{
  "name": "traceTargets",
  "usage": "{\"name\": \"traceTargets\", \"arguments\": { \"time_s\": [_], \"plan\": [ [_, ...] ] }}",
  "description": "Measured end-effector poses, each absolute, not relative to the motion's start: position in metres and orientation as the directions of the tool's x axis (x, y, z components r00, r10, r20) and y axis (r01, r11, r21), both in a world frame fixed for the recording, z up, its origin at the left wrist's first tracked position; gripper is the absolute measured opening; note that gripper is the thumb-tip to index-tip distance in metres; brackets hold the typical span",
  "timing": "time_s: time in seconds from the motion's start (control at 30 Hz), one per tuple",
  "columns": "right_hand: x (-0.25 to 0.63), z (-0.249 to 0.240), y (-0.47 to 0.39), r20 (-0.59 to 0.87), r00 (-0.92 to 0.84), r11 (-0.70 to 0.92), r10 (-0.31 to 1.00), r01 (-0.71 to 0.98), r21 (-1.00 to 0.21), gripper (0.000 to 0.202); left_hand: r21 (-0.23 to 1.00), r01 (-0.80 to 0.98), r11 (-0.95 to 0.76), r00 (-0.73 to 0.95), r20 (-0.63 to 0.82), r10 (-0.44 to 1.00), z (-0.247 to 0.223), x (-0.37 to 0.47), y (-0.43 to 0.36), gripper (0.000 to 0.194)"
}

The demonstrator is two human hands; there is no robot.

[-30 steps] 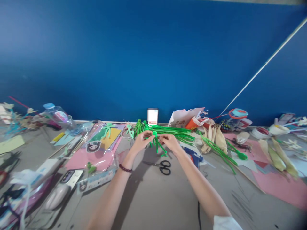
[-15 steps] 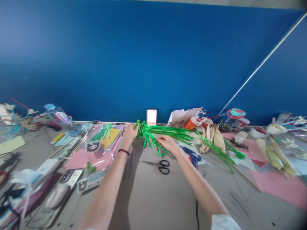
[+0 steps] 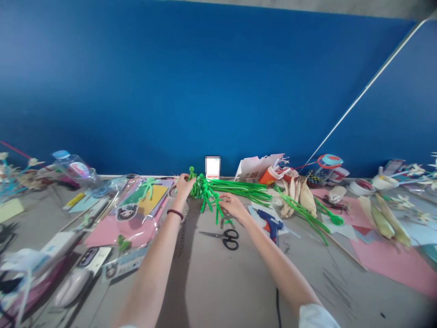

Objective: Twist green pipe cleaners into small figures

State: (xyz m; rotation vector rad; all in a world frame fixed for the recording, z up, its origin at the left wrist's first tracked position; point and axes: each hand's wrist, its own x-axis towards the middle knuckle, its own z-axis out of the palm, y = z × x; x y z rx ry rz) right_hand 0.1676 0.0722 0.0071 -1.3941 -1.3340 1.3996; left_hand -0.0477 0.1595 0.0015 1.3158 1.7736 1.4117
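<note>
Small stick figures made of bright green pipe cleaners (image 3: 206, 193) stand close together in a row at the middle back of the table. My left hand (image 3: 185, 187), with a dark bead bracelet at the wrist, pinches a figure (image 3: 191, 172) at the row's left end; its fingertips are partly hidden. At the right end, my right hand (image 3: 233, 206) has its thumb and fingers closed on another figure (image 3: 217, 206), whose legs hang toward the table. Short green pipe-cleaner pieces (image 3: 228, 221) lie below that hand. Black-handled scissors (image 3: 229, 239) lie nearer me.
Long green pipe cleaners (image 3: 242, 187) lie behind my right hand. A blue glue gun (image 3: 271, 223) rests to the right, near dried husks (image 3: 308, 200). On the left are a pink packet (image 3: 112, 228), a bottle (image 3: 77, 168) and a phone (image 3: 94, 259). A lit screen (image 3: 213, 167) stands against the blue wall.
My right hand has brought its figure left toward the row, and the figure now hangs straighter. A figure's head has come up beside my left fingers. The view has shifted slightly.
</note>
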Motion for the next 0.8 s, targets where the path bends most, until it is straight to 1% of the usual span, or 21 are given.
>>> {"name": "traceTargets", "arguments": {
  "time_s": [0.07, 0.2, 0.23, 0.27, 0.3, 0.33, 0.37, 0.43, 0.5, 0.53, 0.6, 0.7, 0.8],
  "plan": [
    [0.165, 0.002, 0.073, -0.211, -0.147, -0.183, 0.966, 0.184, -0.966, 0.011, 0.979, 0.201, -0.042, -0.384, 0.119, 0.916, 0.006, -0.047, 0.155, 0.028],
    [0.161, -0.007, 0.074, -0.224, -0.155, -0.190, 0.962, 0.206, -0.960, 0.006, 0.998, 0.022, -0.052, -0.271, 0.056, 0.961, 0.014, -0.041, 0.136, 0.034],
    [0.161, -0.009, 0.074, -0.226, -0.161, -0.190, 0.961, 0.213, -0.959, 0.005, 0.998, -0.037, -0.051, -0.229, 0.041, 0.973, 0.017, -0.039, 0.130, 0.036],
    [0.162, -0.009, 0.074, -0.227, -0.172, -0.184, 0.959, 0.234, -0.955, 0.005, 0.983, -0.180, -0.028, -0.126, 0.005, 0.992, 0.019, -0.038, 0.123, 0.038],
    [0.164, -0.009, 0.074, -0.217, -0.185, -0.162, 0.959, 0.273, -0.948, 0.006, 0.960, -0.279, 0.014, -0.028, -0.022, 0.999, 0.020, -0.036, 0.115, 0.038],
    [0.165, -0.008, 0.074, -0.189, -0.194, -0.118, 0.963, 0.329, -0.937, 0.007, 0.939, -0.339, 0.051, 0.020, -0.047, 0.999, 0.022, -0.034, 0.109, 0.037],
    [0.168, -0.006, 0.074, -0.142, -0.200, -0.053, 0.969, 0.392, -0.918, 0.009, 0.926, -0.367, 0.085, 0.043, -0.074, 0.996, 0.023, -0.033, 0.102, 0.036],
    [0.171, -0.001, 0.075, -0.009, -0.203, 0.096, 0.979, 0.499, -0.861, 0.011, 0.915, -0.367, 0.166, 0.049, -0.159, 0.986, 0.022, -0.029, 0.093, 0.037],
    [0.173, 0.003, 0.076, 0.088, -0.173, 0.169, 0.981, 0.537, -0.826, 0.014, 0.916, -0.322, 0.241, 0.021, -0.248, 0.969, 0.020, -0.026, 0.087, 0.041],
    [0.173, 0.005, 0.076, 0.090, -0.156, 0.159, 0.984, 0.524, -0.837, 0.017, 0.917, -0.297, 0.266, 0.026, -0.271, 0.962, 0.018, -0.025, 0.086, 0.042],
    [0.172, 0.007, 0.076, 0.012, -0.142, 0.073, 0.990, 0.435, -0.897, 0.023, 0.920, -0.264, 0.288, 0.061, -0.282, 0.958, 0.016, -0.022, 0.084, 0.040],
    [0.167, 0.008, 0.075, -0.112, -0.196, -0.071, 0.974, 0.204, -0.976, 0.026, 0.931, -0.237, 0.276, 0.107, -0.257, 0.960, 0.016, -0.018, 0.084, 0.036],
    [0.164, 0.011, 0.073, -0.147, -0.226, -0.152, 0.963, -0.004, -0.988, 0.027, 0.952, -0.145, 0.268, 0.142, -0.248, 0.958, 0.019, -0.013, 0.081, 0.038]
  ]
}}
